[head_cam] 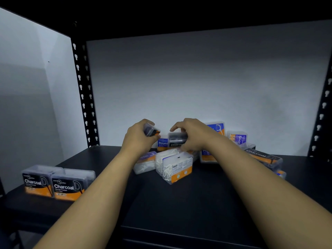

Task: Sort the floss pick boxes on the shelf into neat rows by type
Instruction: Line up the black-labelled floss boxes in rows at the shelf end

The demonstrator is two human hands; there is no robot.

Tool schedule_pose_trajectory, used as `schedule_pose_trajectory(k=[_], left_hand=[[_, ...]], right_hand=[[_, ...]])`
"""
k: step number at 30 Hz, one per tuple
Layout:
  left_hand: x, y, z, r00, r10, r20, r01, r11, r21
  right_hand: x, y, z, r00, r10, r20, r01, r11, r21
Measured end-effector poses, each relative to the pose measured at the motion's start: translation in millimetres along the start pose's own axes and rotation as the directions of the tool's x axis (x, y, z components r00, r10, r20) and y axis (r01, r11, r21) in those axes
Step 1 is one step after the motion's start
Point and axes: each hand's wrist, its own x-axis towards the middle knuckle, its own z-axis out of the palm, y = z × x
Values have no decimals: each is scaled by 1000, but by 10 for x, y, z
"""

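1. Our left hand (139, 136) is closed around a dark box (150, 129), held up above the shelf (179, 203), thumb and fingers pressing its sides.
2. Our right hand (193, 133) curls over a second dark box (177, 139) atop the pile; fingers rest on its top and thumb reaches beneath, but we cannot tell whether it is fully gripped.
3. Just between the hands, a blue "Round" box (163, 143) stands behind.
4. Nearer us, a clear box of white picks (175, 166) lies tilted, back label up, with another clear box (144, 162) at its left, partly under our left wrist.
5. Right of the pile are a blue box (218, 127) standing far back, a "Smooth" box (238, 138), and a "Charcoal" box (264, 156) lying flat.
6. At near left, well apart from the pile, two Charcoal boxes (53, 182) stand side by side, touching, labels facing us.
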Motion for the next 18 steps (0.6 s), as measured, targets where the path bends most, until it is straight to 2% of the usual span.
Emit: schedule_pose_trajectory(k=[2,5,9,12,16,18], left_hand=[[7,-9,4,1000,-5,12,5,1000,-13],[21,-20,19,1000,9,13,-9,1000,-16],[19,-5,28,995,92,-30,-93,994,-52],[-20,8,19,991,134,-32,-134,991,-12],[-123,46,-31,985,168,-33,-166,984,61],[-186,74,-108,983,178,-39,-175,982,71]], right_hand=[[10,-1,-1,999,-7,-43,5,999,-50],[12,20,16,993,-6,-117,4,1000,-20],[-8,8,-7,986,-35,-162,45,997,57],[-39,-52,-36,973,-57,-223,84,990,116],[-60,-153,-119,921,-73,-382,176,954,241],[-61,-204,-153,924,-82,-373,199,936,289]])
